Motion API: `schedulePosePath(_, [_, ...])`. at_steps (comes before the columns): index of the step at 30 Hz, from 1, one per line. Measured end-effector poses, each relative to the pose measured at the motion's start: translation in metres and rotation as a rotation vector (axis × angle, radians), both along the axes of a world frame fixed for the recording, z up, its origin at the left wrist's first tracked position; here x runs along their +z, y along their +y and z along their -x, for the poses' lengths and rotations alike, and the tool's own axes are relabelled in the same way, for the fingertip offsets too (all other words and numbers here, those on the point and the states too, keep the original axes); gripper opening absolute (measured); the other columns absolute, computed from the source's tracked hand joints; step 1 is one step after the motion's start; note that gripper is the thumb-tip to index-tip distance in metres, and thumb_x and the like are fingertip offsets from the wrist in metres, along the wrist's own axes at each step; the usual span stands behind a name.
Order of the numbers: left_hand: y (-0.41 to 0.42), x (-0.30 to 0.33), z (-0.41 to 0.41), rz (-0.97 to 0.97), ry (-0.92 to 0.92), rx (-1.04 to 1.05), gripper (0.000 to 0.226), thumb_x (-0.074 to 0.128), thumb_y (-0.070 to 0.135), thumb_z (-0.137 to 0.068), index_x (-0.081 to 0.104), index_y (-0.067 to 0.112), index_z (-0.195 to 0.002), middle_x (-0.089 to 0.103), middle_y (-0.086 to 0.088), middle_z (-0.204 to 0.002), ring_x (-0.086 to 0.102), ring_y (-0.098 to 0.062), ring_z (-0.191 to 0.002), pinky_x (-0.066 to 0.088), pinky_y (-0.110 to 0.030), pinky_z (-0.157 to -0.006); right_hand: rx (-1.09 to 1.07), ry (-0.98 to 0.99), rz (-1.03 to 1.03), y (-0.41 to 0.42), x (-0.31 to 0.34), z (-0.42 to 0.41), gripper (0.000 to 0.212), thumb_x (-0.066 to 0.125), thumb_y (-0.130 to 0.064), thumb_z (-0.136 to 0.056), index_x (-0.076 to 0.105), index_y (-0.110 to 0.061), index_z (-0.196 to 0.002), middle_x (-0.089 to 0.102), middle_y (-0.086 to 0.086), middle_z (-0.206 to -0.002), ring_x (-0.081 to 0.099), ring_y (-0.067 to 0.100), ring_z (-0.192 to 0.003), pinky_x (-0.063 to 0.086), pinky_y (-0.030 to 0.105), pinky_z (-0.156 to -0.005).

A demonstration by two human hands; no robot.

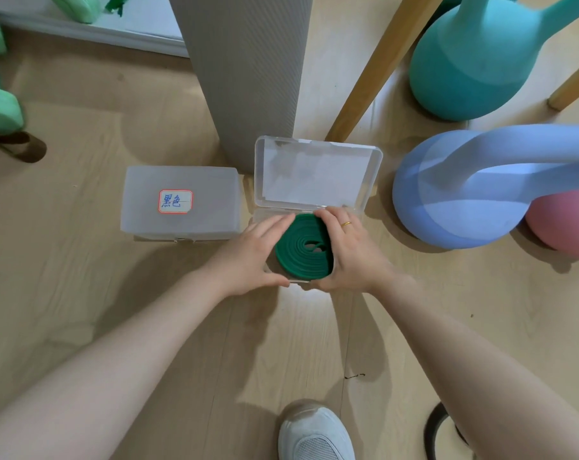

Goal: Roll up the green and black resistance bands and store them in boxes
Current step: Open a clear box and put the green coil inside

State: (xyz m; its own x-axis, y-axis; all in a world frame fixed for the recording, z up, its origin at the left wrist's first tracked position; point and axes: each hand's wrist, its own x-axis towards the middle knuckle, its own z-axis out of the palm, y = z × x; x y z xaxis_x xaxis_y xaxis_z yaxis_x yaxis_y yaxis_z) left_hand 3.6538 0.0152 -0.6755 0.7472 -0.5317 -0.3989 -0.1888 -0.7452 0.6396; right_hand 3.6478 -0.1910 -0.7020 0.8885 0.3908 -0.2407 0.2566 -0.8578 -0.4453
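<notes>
Frosted plastic on the left: a closed box with a red-bordered handwritten label sits on the wooden floor, lid shut, nobody touching it. I can't see through it, so no idea what's inside.

Just right of that is the left hand, fingers fairly straight and laid against the left edge of the green band, thumb down at the near rim of the case. The band is coiled into a flat spiral and sits in the tray of the clear open box, whose lid stands up behind it, leaning back near a grey rolled mat. The right hand, gold ring on it, cups the other side of the coil, fingers curved over the top edge and pressing it in. So both hands are squeezing the roll to keep it from springing open rather than really gripping it.

Looks like the green one is at the tuck-it-in stage. Next move, I'd guess: hold the coil flat with one hand, swing the lid down with the other, and snap it before the band pops out.

Further right are the blue kettlebell, a teal one behind it and a pink one at the edge. Down at bottom right a dark loop lies on the floor, possibly the black band, mostly hidden by the forearm.
</notes>
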Motion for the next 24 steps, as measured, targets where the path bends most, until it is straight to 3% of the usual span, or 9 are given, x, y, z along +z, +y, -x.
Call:
schedulePosePath(3, [-0.002,-0.013,-0.007,-0.126,-0.150,-0.087,0.099,0.069,0.047,-0.075,0.009,0.016,-0.148,0.020,0.000,-0.153,0.021,-0.017,-0.139,0.020,-0.031,-0.112,0.019,0.005,0.033,0.004,-0.005,-0.002,0.115,0.079,-0.061,-0.044,0.033,-0.005,-0.133,0.045,0.011,-0.128,0.045,0.031,-0.116,0.041,0.046,-0.098])
schedulePosePath(6, [-0.002,-0.022,-0.011,-0.188,-0.176,-0.105,0.103,0.069,0.052,-0.072,0.009,0.015,-0.148,0.027,-0.001,-0.150,0.026,-0.019,-0.136,0.020,-0.034,-0.111,0.054,-0.004,0.045,0.005,-0.006,-0.004,0.113,0.076,-0.066,-0.045,0.036,-0.006,-0.130,0.049,0.012,-0.125,0.049,0.032,-0.113,0.044,0.047,-0.095])
schedulePosePath(11, [-0.007,-0.030,-0.012,-0.123,-0.219,-0.057,0.090,0.073,0.046,-0.061,0.033,0.019,-0.137,0.048,0.003,-0.130,0.044,-0.018,-0.120,0.033,-0.032,-0.100,0.107,0.020,0.106,0.003,-0.002,-0.004,0.115,0.071,-0.069,-0.050,0.037,-0.002,-0.136,0.048,0.016,-0.131,0.050,0.035,-0.116,0.044,0.049,-0.095])
schedulePosePath(17, [-0.016,-0.031,-0.014,-0.200,-0.202,-0.109,0.085,0.070,0.043,-0.066,0.031,0.016,-0.137,0.050,0.003,-0.131,0.045,-0.017,-0.121,0.028,-0.032,-0.101,0.156,0.123,0.247,0.001,-0.003,0.006,0.107,0.029,-0.079,-0.068,0.014,-0.009,-0.148,0.021,0.012,-0.153,0.029,0.034,-0.135,0.030,0.045,-0.106])
schedulePosePath(20, [-0.019,-0.030,-0.017,-0.241,-0.185,-0.126,0.087,0.068,0.044,-0.067,0.028,0.016,-0.139,0.047,0.003,-0.134,0.043,-0.017,-0.124,0.026,-0.031,-0.102,0.197,0.171,0.230,-0.002,-0.001,0.001,0.098,0.042,-0.067,-0.076,0.004,-0.013,-0.149,0.012,0.009,-0.155,0.021,0.031,-0.137,0.021,0.039,-0.108])
schedulePosePath(24, [-0.021,-0.031,-0.019,-0.252,-0.181,-0.104,0.087,0.067,0.045,-0.068,0.028,0.016,-0.140,0.048,0.003,-0.133,0.044,-0.018,-0.123,0.026,-0.032,-0.101,0.248,0.218,0.231,-0.003,0.007,-0.012,0.096,0.061,-0.048,-0.077,0.005,-0.018,-0.148,0.013,0.009,-0.155,0.031,0.031,-0.133,0.026,0.037,-0.105])
